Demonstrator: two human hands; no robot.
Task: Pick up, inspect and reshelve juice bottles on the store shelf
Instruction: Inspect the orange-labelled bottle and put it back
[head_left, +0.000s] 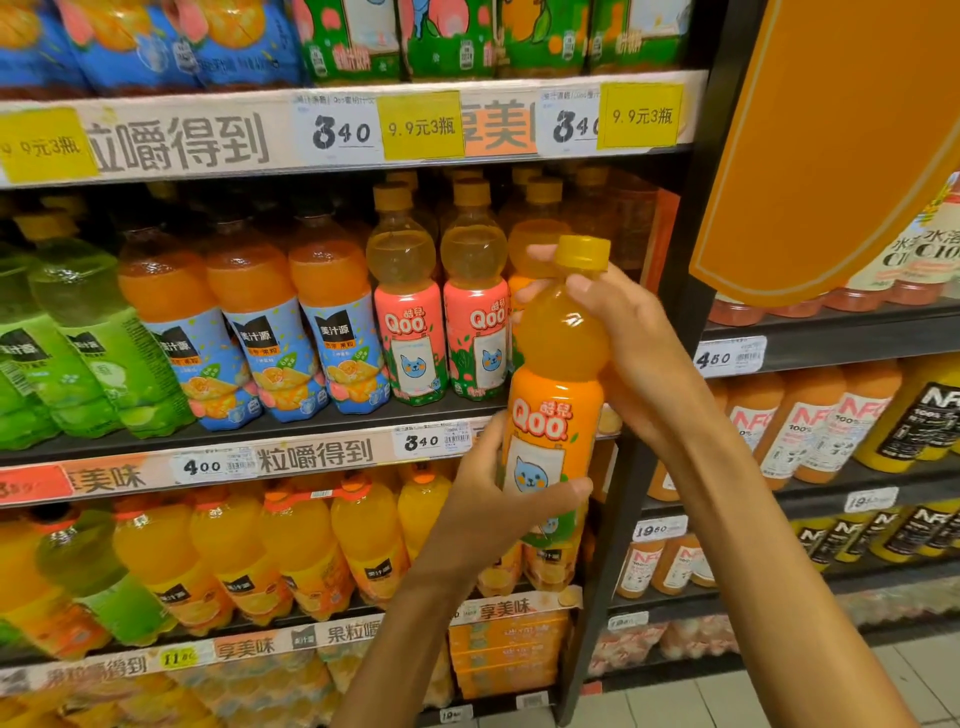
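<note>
An orange Qoo juice bottle with a yellow cap and a blue cat on its label is held upright in front of the right end of the middle shelf. My left hand grips its lower body from the left, thumb across the label. My right hand wraps the shoulder and neck from the right, fingers just under the cap. Behind the held bottle stands another orange Qoo bottle, mostly hidden. Two pink-labelled Qoo bottles stand to its left on the same shelf.
Orange and green Minute Maid bottles fill the left of the middle shelf. A black upright post divides this bay from the right bay with NFC juice bottles. An orange hanging sign juts out at upper right. Shelves above and below are full.
</note>
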